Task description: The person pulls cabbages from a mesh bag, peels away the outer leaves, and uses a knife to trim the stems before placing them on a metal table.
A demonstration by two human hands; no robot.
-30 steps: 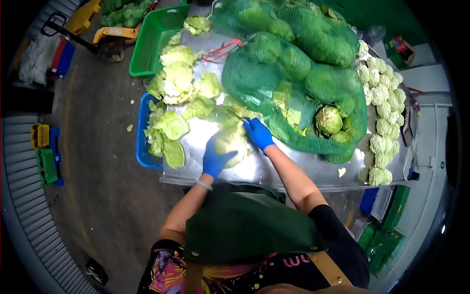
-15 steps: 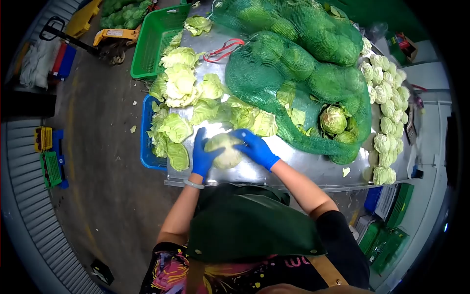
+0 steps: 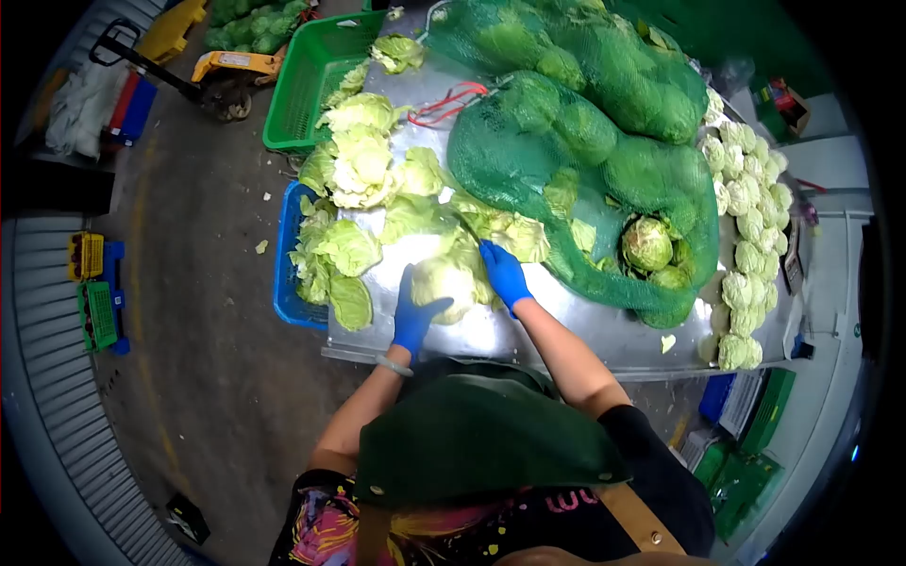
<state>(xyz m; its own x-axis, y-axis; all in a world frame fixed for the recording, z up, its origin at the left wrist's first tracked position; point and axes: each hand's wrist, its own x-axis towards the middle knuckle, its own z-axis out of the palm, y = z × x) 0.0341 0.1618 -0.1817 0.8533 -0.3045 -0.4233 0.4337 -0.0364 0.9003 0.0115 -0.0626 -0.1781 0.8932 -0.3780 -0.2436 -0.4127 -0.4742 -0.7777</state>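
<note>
A pale cabbage [image 3: 443,286] rests on the metal table near its front edge. My left hand [image 3: 413,311], in a blue glove, is spread against the cabbage's left side, thumb over its front. Just right of the cabbage, my gloved right hand [image 3: 505,274] is closed round a knife [image 3: 466,227], whose dark blade points up and left over the leaves. Loose leaves [image 3: 362,160] lie beyond and to the left. The green mesh bag [image 3: 585,189] holds several cabbages, one [image 3: 647,243] showing at its opening.
Trimmed cabbages [image 3: 746,236] line the table's right side. A blue crate [image 3: 286,255] with leaves and a green crate [image 3: 307,85] stand along the left edge. Another full mesh bag [image 3: 623,71] lies at the back. A pallet jack [image 3: 236,66] stands on the floor at upper left.
My right hand has come off the cabbage and now holds the knife. My left hand stays at the cabbage's left side. The whole view has shifted slightly.
</note>
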